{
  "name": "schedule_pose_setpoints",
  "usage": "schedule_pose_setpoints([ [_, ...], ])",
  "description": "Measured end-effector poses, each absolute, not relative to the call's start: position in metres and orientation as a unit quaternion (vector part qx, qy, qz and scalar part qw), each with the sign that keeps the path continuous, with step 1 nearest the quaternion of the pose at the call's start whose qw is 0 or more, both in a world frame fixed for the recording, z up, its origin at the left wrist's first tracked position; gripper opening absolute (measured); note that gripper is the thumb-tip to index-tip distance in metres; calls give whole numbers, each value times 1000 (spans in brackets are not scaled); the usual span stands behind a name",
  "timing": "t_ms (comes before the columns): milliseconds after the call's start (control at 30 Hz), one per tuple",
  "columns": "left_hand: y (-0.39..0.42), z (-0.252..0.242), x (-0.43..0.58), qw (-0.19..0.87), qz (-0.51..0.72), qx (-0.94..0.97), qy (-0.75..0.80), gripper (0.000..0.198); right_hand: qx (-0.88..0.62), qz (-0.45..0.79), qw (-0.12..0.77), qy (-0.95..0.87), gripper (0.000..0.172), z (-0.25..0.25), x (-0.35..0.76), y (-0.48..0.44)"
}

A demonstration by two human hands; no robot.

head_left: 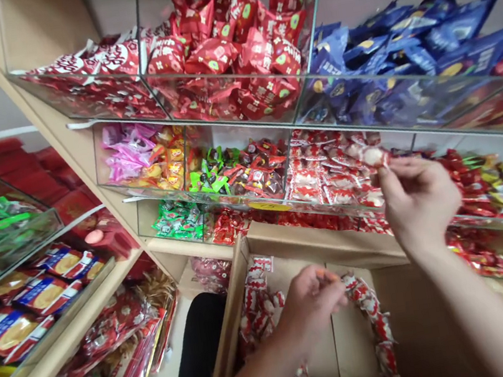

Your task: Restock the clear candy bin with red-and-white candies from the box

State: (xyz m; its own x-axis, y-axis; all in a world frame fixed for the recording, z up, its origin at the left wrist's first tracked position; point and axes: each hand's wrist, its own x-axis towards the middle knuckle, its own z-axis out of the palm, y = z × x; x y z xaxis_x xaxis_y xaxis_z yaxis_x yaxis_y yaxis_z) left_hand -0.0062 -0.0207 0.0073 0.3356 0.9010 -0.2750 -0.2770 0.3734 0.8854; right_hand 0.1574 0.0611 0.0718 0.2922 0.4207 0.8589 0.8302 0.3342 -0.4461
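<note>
My right hand (423,197) is raised in front of the middle shelf, its thumb and fingers pinched on a small white-and-red wrapped candy (373,156). Just behind it lies a bin compartment of matching red-and-white candies (324,168). Lower down, my left hand (313,302) is over an open cardboard box (296,235). Its fingertips are closed at the upper end of a chain of red-and-white wrapped candies (380,327), which hangs down to the right inside the box. More such candies (259,301) are piled along the box's left side.
Clear bins hold red packets (221,48), blue packets (405,46), pink-wrapped candies (127,147) and green-wrapped candies (178,218). A slanted wooden shelf post (62,154) stands at left. Beside it are blue-and-red biscuit packs (36,296). A black-clothed leg (201,360) is left of the box.
</note>
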Motion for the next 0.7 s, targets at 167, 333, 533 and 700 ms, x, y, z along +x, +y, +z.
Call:
schedule_pose_setpoints([
  [167,-34,-26,-12,739,330,405,424,11,-565,-214,507,-614,20,86,167,120],
  [333,-39,-44,-15,732,291,439,433,10,-597,-270,482,-582,18,79,164,143],
  [533,-40,-56,-10,725,228,494,422,17,-645,-276,418,-578,21,86,161,160],
  [700,-42,-67,-11,743,172,499,411,20,-704,-257,350,-563,31,91,160,175],
])
